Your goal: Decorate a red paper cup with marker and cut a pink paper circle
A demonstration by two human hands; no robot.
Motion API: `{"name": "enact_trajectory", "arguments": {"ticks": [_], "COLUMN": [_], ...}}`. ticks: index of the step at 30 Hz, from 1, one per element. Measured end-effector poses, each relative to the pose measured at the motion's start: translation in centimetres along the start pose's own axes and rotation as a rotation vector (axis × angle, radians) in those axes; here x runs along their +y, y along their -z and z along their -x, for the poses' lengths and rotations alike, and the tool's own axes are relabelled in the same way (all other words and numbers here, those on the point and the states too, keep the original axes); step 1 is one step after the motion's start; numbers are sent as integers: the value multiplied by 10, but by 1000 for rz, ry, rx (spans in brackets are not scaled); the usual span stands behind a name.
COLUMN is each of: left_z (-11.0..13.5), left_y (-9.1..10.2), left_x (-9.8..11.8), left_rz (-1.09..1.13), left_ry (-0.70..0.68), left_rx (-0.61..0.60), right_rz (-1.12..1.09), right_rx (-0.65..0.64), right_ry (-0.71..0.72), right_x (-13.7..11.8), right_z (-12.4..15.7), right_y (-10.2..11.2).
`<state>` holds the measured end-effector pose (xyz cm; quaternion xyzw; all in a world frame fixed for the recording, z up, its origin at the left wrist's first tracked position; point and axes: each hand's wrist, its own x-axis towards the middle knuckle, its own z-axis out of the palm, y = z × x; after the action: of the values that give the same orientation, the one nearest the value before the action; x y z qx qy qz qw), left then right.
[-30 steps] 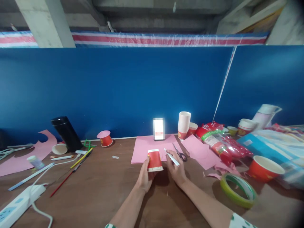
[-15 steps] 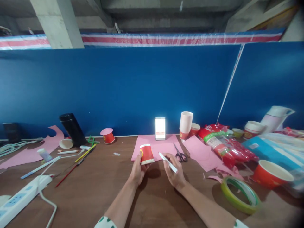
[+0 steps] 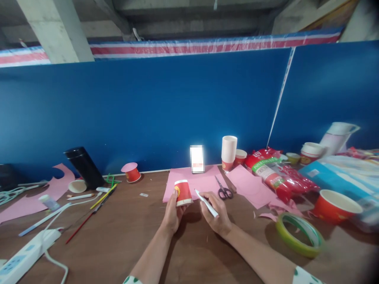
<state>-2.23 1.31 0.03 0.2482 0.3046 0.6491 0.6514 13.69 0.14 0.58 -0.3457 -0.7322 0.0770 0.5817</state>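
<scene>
Red paper cup in my left hand; white pen in my right hand.
I hold the cup slightly tilted by the near edge of the pink sheets, fingers curled round its side; my right fingers pinch the pen, its tip just beside the cup, apart from it; squeezing too hard could dent the thin wall; a slip of either hand might leave a stray mark, though I cannot tell whether the tip is uncapped; a careless swing could knock the scissors.
</scene>
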Motion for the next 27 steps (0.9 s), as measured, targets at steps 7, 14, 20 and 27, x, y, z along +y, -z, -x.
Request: {"name": "enact_trajectory", "arguments": {"ticks": [7, 14, 20, 27], "left_z": [-1, -1, -1, -5], "left_y": [-1, -4, -5, 1], "left_x": [-1, 0, 1, -3], "left_rz": [16, 18, -3, -1], "left_ry": [24, 37, 19, 26], "left_rx": [8, 49, 68, 46], "right_rz": [5, -23, -62, -70], "right_rx": [-30, -41, -33, -48], "right_ry": [-58, -143, -195, -200], "right_x": [-1, 3, 3, 4], "right_z": [1, 4, 4, 4], "right_y": [2, 2, 1, 2]}}
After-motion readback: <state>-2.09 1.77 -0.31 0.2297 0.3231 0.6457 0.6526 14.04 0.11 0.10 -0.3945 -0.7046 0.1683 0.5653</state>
